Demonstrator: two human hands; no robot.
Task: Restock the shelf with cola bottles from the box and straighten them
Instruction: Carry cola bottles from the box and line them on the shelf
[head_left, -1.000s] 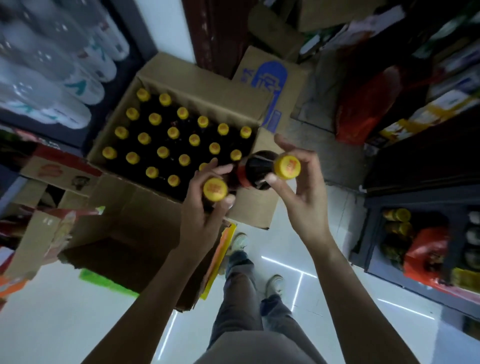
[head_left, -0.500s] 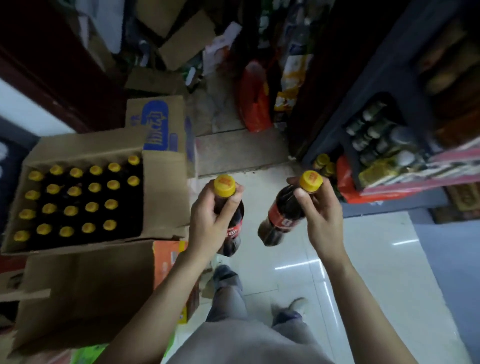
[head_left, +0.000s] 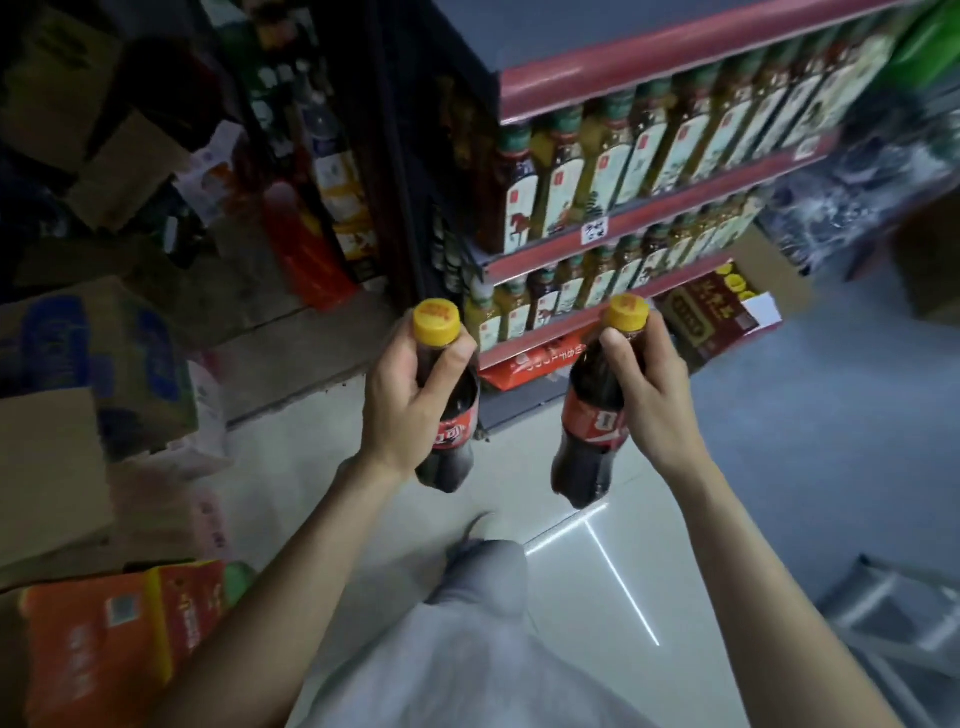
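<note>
I have swung away from the box (now out of view) to face the shelf unit (head_left: 644, 67), my left hand (head_left: 410, 400) and right hand (head_left: 641, 384) each clamped round a cola bottle's neck just short of its lowest tier, so shelving comes next.

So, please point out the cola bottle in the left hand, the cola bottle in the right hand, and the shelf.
Left cola bottle (head_left: 451, 435), head view, red label.
Right cola bottle (head_left: 592, 425), head view, red label.
Shelf (head_left: 623, 62), head view, red front edge.
</note>
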